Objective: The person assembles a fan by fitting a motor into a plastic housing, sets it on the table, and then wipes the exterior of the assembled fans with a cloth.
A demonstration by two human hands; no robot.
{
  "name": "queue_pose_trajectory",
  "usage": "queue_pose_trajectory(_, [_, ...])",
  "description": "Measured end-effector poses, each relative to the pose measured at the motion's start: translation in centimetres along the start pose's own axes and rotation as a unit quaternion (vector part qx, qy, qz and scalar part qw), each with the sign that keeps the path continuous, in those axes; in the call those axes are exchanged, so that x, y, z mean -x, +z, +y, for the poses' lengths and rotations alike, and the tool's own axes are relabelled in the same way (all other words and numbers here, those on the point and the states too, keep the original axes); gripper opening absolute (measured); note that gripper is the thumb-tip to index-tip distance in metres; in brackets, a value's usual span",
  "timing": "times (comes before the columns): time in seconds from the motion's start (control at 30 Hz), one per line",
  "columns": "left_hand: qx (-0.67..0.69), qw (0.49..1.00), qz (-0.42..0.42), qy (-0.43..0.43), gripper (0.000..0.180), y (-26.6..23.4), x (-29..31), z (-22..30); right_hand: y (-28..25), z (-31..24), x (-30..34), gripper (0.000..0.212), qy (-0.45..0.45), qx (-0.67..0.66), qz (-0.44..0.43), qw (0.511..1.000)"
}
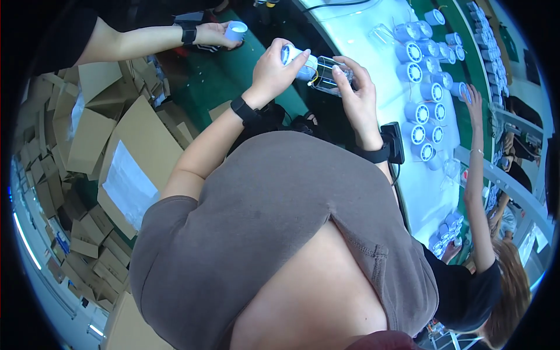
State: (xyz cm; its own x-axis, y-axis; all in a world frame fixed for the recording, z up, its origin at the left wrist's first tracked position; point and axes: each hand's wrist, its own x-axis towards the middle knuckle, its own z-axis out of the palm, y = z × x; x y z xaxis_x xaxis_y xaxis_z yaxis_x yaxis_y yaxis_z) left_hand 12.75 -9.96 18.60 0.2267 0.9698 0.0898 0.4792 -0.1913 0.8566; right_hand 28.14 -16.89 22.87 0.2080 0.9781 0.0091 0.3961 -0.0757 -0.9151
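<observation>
My left hand (273,71) is wrapped around a white cylindrical housing (306,71) with a vented end, held in front of my body. A thin yellowish wire (315,79) with a small white plug hangs from its right end. My right hand (360,96) grips a clear plastic cylindrical part (326,79) between thumb and fingers. The clear part lies right up against the wired end of the housing; whether the two are joined cannot be made out. Both hands are above the floor, just left of the table edge.
On the white table (402,192) stand several white vented cylinders (417,111) and a clear part (382,35). One co-worker's hand (473,99) reaches to them; another's hand (224,36) holds a white cup-shaped part (236,30). Cardboard boxes (131,157) are heaped at left.
</observation>
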Motion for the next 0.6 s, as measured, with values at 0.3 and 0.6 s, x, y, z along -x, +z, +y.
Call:
queue_pose_trajectory(0.3, [0.107, 0.992, 0.018, 0.06, 0.032, 3.1, 2.3, 4.4, -6.3, 1.3, 0.7, 0.039, 0.144, -0.27, -0.146, 0.941])
queue_pose_trajectory(0.6, [0.2, 0.979, -0.032, 0.014, 0.039, 3.4, 4.1, 8.5, -7.5, -0.2, 1.9, 0.046, 0.135, -0.329, -0.2, 0.913])
